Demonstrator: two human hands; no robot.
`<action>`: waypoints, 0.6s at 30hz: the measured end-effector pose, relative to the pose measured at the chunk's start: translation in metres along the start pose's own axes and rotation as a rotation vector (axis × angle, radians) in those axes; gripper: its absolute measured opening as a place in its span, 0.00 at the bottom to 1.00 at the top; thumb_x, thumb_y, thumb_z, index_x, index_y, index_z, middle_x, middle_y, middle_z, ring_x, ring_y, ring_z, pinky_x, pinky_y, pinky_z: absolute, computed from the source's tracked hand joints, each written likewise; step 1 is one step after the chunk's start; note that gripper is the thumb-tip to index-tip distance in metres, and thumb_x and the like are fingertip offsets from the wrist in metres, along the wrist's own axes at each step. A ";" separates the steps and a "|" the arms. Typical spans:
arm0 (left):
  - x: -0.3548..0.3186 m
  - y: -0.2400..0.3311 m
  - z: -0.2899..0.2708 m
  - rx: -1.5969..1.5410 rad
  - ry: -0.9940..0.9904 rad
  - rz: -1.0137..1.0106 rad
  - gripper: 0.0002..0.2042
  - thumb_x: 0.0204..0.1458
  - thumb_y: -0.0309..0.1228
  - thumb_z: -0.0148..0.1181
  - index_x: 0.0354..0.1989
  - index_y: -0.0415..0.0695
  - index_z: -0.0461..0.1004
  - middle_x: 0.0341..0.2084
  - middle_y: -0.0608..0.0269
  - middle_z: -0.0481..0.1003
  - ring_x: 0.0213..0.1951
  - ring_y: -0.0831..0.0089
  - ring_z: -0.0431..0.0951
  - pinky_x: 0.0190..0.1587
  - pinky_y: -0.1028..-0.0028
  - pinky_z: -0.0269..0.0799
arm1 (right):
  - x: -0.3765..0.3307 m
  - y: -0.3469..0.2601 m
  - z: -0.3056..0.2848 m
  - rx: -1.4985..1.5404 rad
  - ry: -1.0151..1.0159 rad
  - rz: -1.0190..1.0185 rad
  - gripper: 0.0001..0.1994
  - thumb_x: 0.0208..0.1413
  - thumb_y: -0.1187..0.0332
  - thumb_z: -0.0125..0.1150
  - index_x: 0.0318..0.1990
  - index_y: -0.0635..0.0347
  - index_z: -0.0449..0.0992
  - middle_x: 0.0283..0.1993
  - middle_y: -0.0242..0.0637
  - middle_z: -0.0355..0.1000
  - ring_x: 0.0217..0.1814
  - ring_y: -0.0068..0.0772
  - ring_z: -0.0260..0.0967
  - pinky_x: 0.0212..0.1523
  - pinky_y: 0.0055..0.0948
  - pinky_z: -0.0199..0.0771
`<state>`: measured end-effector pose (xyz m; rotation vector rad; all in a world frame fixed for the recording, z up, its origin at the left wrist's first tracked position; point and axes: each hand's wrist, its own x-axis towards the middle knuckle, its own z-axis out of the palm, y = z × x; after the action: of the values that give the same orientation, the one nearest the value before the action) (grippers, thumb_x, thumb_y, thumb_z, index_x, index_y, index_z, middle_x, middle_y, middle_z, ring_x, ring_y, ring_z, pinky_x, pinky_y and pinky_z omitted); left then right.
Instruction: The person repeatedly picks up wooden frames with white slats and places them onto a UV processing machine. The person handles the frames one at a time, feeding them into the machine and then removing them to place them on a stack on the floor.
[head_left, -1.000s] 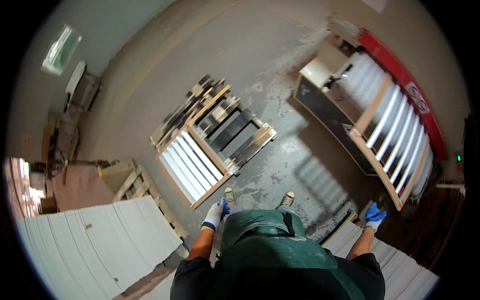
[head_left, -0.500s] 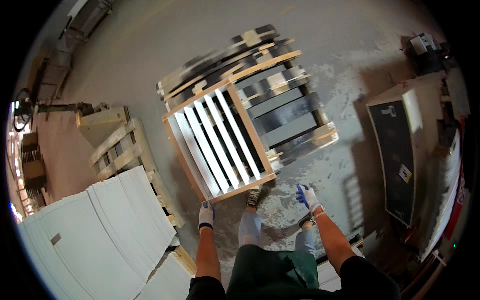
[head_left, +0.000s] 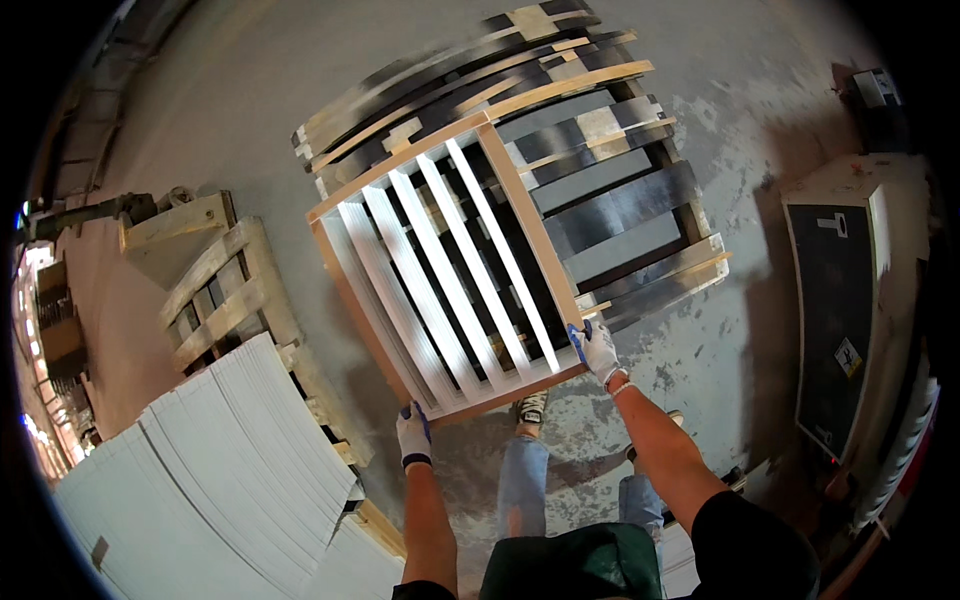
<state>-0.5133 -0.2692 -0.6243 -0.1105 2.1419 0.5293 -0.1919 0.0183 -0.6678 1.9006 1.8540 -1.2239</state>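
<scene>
A rectangular slatted frame, brown-edged with several shiny white slats, lies over the left part of a dark wooden pallet. At its near left corner my left hand, in a white and blue glove, is closed on the edge. My right hand, gloved alike, grips the near right corner with its fingers bent over the brown edge. The undersides of both grips are hidden.
Stacked white panels fill the lower left, beside a pale wooden pallet. A large dark-fronted box stands at the right. My shoe is just below the frame's near edge.
My right hand has moved up and left from open air onto the frame's near right corner. My left hand stays at its corner. The frame and pallet appear larger in view.
</scene>
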 end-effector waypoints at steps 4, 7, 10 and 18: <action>-0.022 0.018 0.024 -0.039 0.193 -0.086 0.23 0.66 0.45 0.48 0.52 0.34 0.74 0.45 0.46 0.78 0.48 0.52 0.76 0.51 0.62 0.68 | 0.008 0.005 0.001 0.045 0.053 0.156 0.24 0.61 0.48 0.57 0.50 0.61 0.76 0.45 0.50 0.76 0.51 0.54 0.72 0.54 0.45 0.70; -0.041 0.019 0.023 0.048 -0.005 0.188 0.25 0.67 0.46 0.46 0.57 0.35 0.72 0.50 0.46 0.76 0.50 0.53 0.75 0.54 0.62 0.68 | 0.008 0.026 -0.029 0.214 -0.011 0.175 0.23 0.60 0.48 0.58 0.47 0.62 0.77 0.37 0.46 0.78 0.41 0.46 0.76 0.44 0.41 0.74; -0.044 -0.022 -0.010 -0.191 -0.114 -0.023 0.26 0.68 0.47 0.43 0.61 0.35 0.69 0.52 0.46 0.74 0.53 0.55 0.74 0.55 0.65 0.69 | -0.024 -0.011 -0.086 0.449 -0.234 0.151 0.25 0.59 0.47 0.60 0.48 0.63 0.76 0.32 0.42 0.77 0.34 0.35 0.74 0.38 0.35 0.74; -0.168 0.061 -0.067 -0.220 -0.179 0.158 0.37 0.66 0.61 0.35 0.63 0.36 0.64 0.52 0.51 0.74 0.51 0.60 0.76 0.47 0.65 0.74 | -0.147 -0.081 -0.246 0.366 -0.131 0.044 0.22 0.57 0.50 0.62 0.38 0.66 0.78 0.36 0.50 0.78 0.43 0.47 0.78 0.46 0.39 0.75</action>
<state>-0.4814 -0.2604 -0.4364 -0.0144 1.9229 0.8359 -0.1457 0.0904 -0.3822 1.9631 1.5986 -1.7239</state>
